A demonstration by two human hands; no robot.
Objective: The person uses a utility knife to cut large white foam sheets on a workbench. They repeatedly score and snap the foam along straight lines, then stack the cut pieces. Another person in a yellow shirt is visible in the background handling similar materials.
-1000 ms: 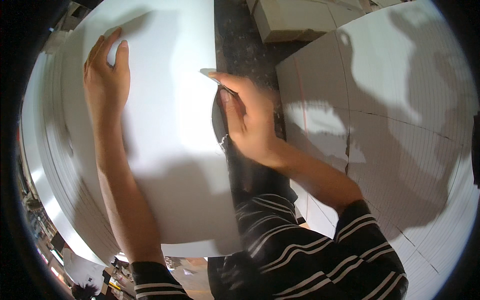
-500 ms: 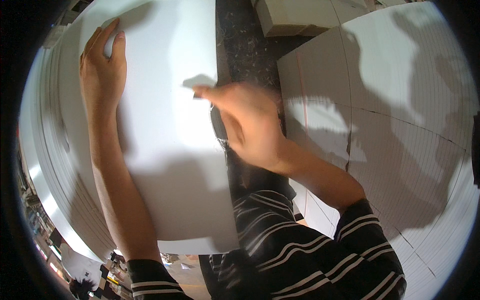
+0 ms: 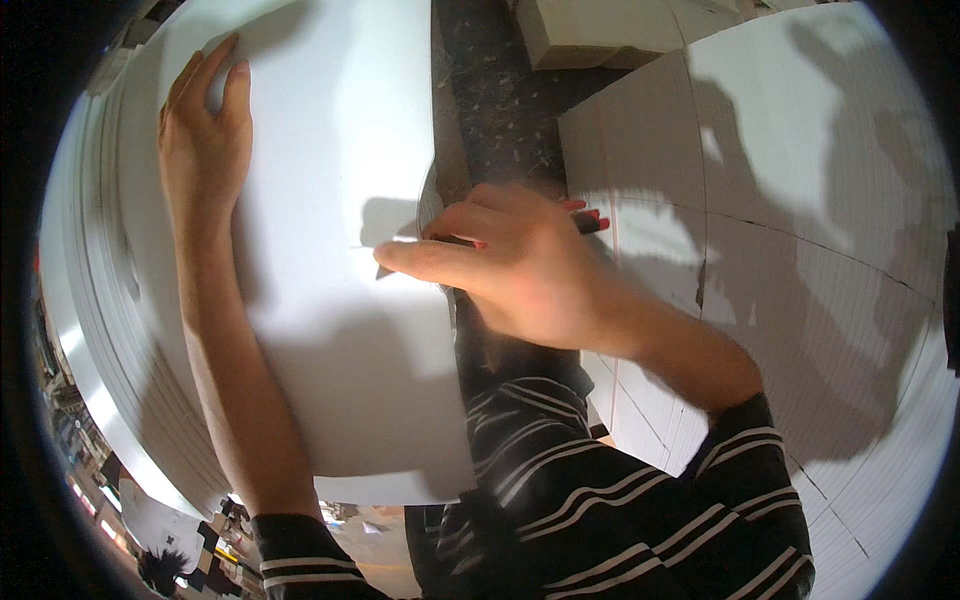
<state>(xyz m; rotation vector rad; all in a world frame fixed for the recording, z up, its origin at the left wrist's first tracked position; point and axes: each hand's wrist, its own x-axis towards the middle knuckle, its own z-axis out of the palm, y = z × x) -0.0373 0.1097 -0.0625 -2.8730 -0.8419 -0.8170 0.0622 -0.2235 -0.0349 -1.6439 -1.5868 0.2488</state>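
My left hand [image 3: 205, 130] lies on a large white sheet or board [image 3: 310, 390] at its far left part, fingers stretched out and holding nothing. My right hand [image 3: 520, 260] is closed at the board's right edge, slightly blurred. Two red-and-black handle ends of a hand tool [image 3: 592, 220] stick out behind the fist; most of the tool is hidden. A small dark tip shows under the thumb, over the white surface. Beside the fist, the board's edge curves inward with a rough, ragged rim.
Several white layers [image 3: 110, 250] are stacked at the left. To the right stands a big pale block [image 3: 770, 280] with thin lines and dark seams. A cream block [image 3: 600, 30] sits at the far side. Between them runs a dark speckled surface [image 3: 500, 90] with bits scattered on it.
My right hand has moved nearer to me along the board's edge and turned, so the red handle ends now show. My left hand stays in place.
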